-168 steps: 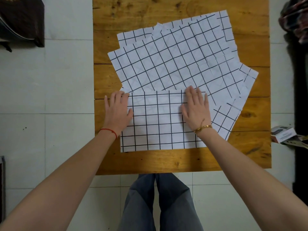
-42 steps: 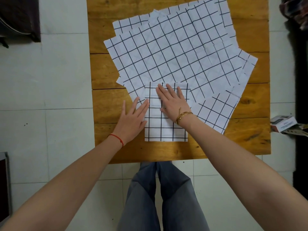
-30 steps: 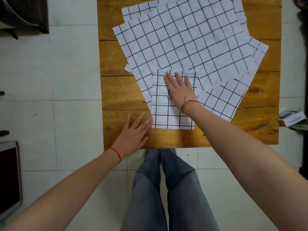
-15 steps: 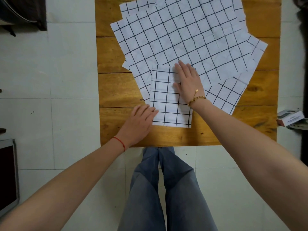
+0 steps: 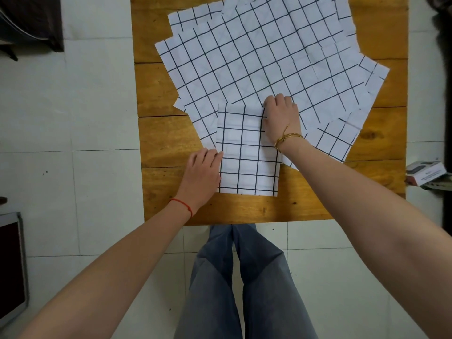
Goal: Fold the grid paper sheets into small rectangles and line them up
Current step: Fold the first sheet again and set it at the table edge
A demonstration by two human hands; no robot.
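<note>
White floor tiles (image 5: 73,113) fill the far left, where a dark object (image 5: 29,20) at the top corner and a framed dark panel (image 5: 11,270) lower down are both cut off by the picture edge and hard to identify. Moving right, a wooden counter (image 5: 161,133) of orange-brown planks begins; its left strip and near edge are bare wood. The left hand (image 5: 201,171), a red string at its wrist, lies at the left edge of a folded grid paper rectangle (image 5: 247,162), fingers curled over that edge so their tips are hidden. This folded sheet sits near the counter's front edge, its upper part overlapping a fanned stack of unfolded grid sheets (image 5: 256,59) whose top runs out of frame. The right hand (image 5: 281,118), with a gold bracelet, presses curled fingers on the folded sheet's upper right corner; whether it pinches the paper cannot be told. Grey trouser legs (image 5: 234,277) show below the counter. At the far right, a small box (image 5: 425,172) pokes in past the counter edge, its printing too small to read.
</note>
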